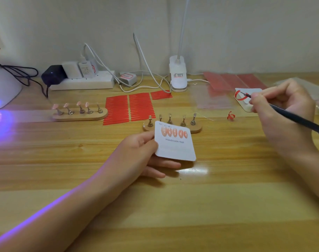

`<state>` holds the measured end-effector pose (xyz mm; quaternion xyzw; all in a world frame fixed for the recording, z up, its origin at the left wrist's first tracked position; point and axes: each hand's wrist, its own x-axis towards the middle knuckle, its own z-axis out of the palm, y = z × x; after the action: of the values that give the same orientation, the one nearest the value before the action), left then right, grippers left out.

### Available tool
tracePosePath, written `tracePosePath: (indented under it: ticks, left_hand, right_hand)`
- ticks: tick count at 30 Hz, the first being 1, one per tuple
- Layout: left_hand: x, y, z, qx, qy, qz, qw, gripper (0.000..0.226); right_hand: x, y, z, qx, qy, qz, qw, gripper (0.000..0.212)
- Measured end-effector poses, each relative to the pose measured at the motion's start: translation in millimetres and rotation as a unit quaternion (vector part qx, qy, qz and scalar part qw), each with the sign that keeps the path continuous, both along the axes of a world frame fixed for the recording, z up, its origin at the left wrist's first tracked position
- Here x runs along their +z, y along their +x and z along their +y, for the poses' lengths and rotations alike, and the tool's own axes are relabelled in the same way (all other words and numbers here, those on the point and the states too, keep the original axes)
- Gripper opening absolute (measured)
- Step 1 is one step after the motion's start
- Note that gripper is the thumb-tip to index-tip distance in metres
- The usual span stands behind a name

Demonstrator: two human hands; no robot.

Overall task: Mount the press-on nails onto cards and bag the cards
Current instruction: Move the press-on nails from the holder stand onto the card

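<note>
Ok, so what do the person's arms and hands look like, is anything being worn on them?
Both forearms are bare as far as the view shows, with no sleeves in sight. The left hand and right hand wear no gloves, rings, watch or bracelets that can be seen. Purple light edges the left forearm.

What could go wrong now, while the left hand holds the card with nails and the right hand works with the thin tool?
1. The left hand pinches the card only at its left edge, tilted above the table; it may slip, or the five nails may loosen.
2. The right hand has a red strip curled on the tool tip; it could stick to the second card beneath.
</note>
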<state>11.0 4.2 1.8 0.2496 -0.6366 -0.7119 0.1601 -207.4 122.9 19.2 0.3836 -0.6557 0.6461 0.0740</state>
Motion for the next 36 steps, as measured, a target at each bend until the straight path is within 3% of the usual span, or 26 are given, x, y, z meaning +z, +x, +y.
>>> tracePosePath:
  ticks: [8,14,18,26,31,34,36]
  left_hand:
    - [3.5,4.2,8.2,0.017,-0.103,-0.041,0.994,0.047]
    - [12.1,6.0,12.7,0.036,-0.167,-0.062,0.983,0.036]
    - [12.6,6.7,14.0,0.058,-0.205,-0.088,0.973,0.033]
    - [15.6,10.0,13.6,0.065,-0.281,-0.164,0.943,0.048]
    - [16.0,13.0,11.2,0.038,-0.323,-0.2,0.924,0.066]
    - [13.5,13.0,8.4,0.032,-0.32,-0.206,0.924,0.063]
    - [11.7,12.1,7.0,0.028,-0.307,-0.208,0.928,0.054]
  right_hand:
    - [-2.5,-17.6,3.1,-0.007,0.093,0.006,0.996,0.028]
    - [-3.8,-26.1,4.5,-0.002,0.211,0.016,0.977,0.022]
    - [0.5,-27.1,5.0,-0.014,0.229,-0.004,0.973,0.021]
    - [22.8,-42.5,12.2,0.004,0.354,-0.041,0.934,0.021]
    - [42.7,-40.9,19.3,0.111,0.283,-0.223,0.926,0.019]
    - [42.5,-40.2,19.6,0.079,0.275,-0.193,0.938,0.022]
    - [41.9,-33.9,16.3,0.095,0.234,-0.232,0.939,0.035]
